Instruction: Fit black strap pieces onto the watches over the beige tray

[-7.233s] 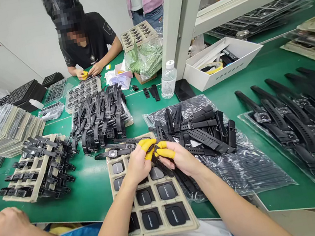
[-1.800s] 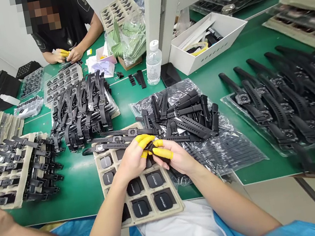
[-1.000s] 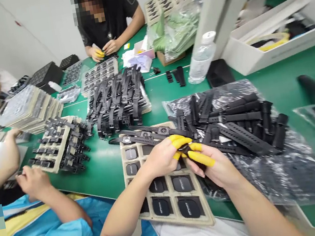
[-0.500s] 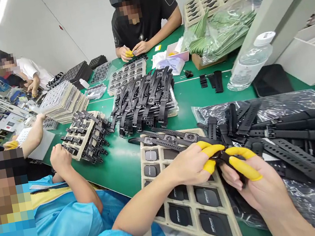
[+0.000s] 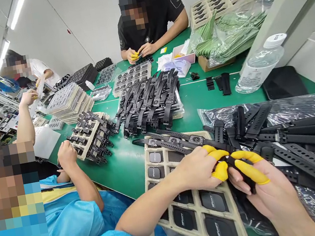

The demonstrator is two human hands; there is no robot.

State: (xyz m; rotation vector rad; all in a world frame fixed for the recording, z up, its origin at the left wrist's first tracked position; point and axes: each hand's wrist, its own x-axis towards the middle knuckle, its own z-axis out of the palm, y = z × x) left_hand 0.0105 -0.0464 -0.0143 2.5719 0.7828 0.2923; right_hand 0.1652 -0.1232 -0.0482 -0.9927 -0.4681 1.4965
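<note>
Yellow covers sit on several fingertips of both hands. My left hand (image 5: 204, 166) pinches one end of a small black watch part (image 5: 227, 158), over the right side of a beige tray (image 5: 199, 208). My right hand (image 5: 263, 182) grips the same part from the other side, its fingers wrapped round the black strap below. The fingers hide most of the part. Square black pieces with white print lie in the tray's compartments. Several watches with straps (image 5: 174, 141) rest across its far end. A pile of loose black straps (image 5: 297, 134) lies on clear plastic at the right.
Beyond the tray stand stacked trays draped with watches (image 5: 149, 103) and a smaller watch-covered tray (image 5: 87, 136). A water bottle (image 5: 260, 63) is at the back right. A person in blue (image 5: 67, 215) sits close at the left; another in black (image 5: 154, 16) works across the table.
The view has shifted slightly, so most things appear further right. Both my hands still hold the black part. At the left, a neighbour's raised arm now holds something clear.
</note>
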